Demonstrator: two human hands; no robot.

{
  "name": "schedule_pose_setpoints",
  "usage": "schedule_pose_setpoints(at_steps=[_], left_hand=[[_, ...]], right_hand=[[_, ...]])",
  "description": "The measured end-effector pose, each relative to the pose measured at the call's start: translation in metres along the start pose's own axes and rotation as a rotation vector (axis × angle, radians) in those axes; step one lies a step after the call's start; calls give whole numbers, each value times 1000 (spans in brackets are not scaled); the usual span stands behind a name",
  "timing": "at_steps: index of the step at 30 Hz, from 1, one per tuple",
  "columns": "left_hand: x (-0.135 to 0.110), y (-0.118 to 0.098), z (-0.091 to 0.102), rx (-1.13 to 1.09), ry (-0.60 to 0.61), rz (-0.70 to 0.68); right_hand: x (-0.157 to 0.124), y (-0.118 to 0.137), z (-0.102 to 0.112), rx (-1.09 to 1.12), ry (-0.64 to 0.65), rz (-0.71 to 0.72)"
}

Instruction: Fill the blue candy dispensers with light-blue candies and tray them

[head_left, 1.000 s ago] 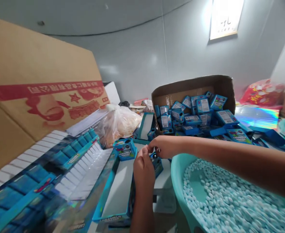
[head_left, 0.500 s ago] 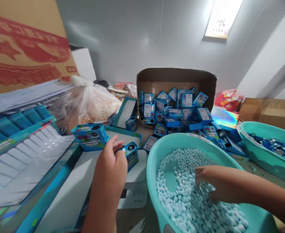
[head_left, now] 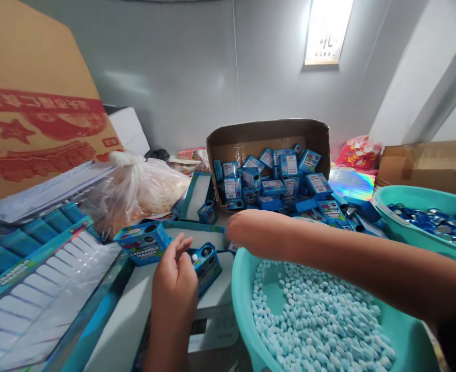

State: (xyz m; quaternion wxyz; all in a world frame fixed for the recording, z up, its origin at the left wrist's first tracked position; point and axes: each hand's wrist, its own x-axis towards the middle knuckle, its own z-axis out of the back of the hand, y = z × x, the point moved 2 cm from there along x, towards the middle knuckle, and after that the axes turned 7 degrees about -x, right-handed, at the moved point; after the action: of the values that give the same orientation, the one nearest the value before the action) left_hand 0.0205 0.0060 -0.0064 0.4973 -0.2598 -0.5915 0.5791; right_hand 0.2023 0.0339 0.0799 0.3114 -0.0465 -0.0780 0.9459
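Observation:
My left hand [head_left: 176, 284] is at a small blue candy box [head_left: 207, 266], its thumb and fingers about the box's left end. That box is tilted above a white scale [head_left: 214, 328], and a white candy shows at its round top opening. My right hand [head_left: 247, 232] is raised over the far left rim of a turquoise tub [head_left: 247, 315]. Its outline is rounded like a fist, with the fingertips hidden, so its contents cannot be made out. Pale blue and white candies [head_left: 321, 315] lie in the tub below my right forearm.
A carton [head_left: 267, 129] spills blue boxes at the back. Another blue box [head_left: 142, 245] stands left of my left hand, near display trays [head_left: 57, 289]. At right is a second turquoise tub [head_left: 425, 227] of blue and silver pieces. A tied plastic bag [head_left: 146, 186] sits behind.
My right hand has lifted out of the candies and moved left and up over the tub's rim. My left hand stays by the small box. The camera view has shifted slightly.

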Motion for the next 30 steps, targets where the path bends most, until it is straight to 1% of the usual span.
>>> schedule_pose_setpoints(at_steps=[1, 3, 5, 7, 9, 12, 16, 19, 21, 23, 25, 27, 29, 30], left_hand=[[-1, -1, 1, -21, -2, -3], [-2, -3, 2, -68, -14, -10], [-3, -4, 3, -100, -32, -41], [-4, -4, 4, -119, -37, -67], [-4, -4, 4, -117, -39, -80], [-2, -1, 3, -101, -55, -48], [-1, 3, -1, -101, -13, -5], [2, 7, -3, -52, 5, 4], [4, 9, -2, -25, 23, 36], [6, 9, 0, 11, 47, 49], [5, 6, 2, 140, 31, -12], [2, 1, 4, 292, -15, -101], [-3, -4, 3, 406, -37, -192], [-5, -6, 2, 436, -29, -230]], right_hand=[[14, 5, 4, -47, -58, 65], [37, 13, 5, -78, -109, 118], [55, 17, -1, -59, -114, 118], [66, 18, -10, -30, -114, 107], [72, 17, -19, -8, -113, 98], [73, 16, -28, 9, -112, 84], [70, 18, -29, 31, -135, 74], [68, 23, -26, 41, -153, 88], [64, 27, -24, 32, -151, 87], [53, 33, -21, 8, -150, 77], [34, 38, -17, -50, -168, 46], [8, 39, -14, -117, -170, 8], [-20, 35, -17, -135, -97, -56], [-33, 31, -21, -120, -23, -106]])
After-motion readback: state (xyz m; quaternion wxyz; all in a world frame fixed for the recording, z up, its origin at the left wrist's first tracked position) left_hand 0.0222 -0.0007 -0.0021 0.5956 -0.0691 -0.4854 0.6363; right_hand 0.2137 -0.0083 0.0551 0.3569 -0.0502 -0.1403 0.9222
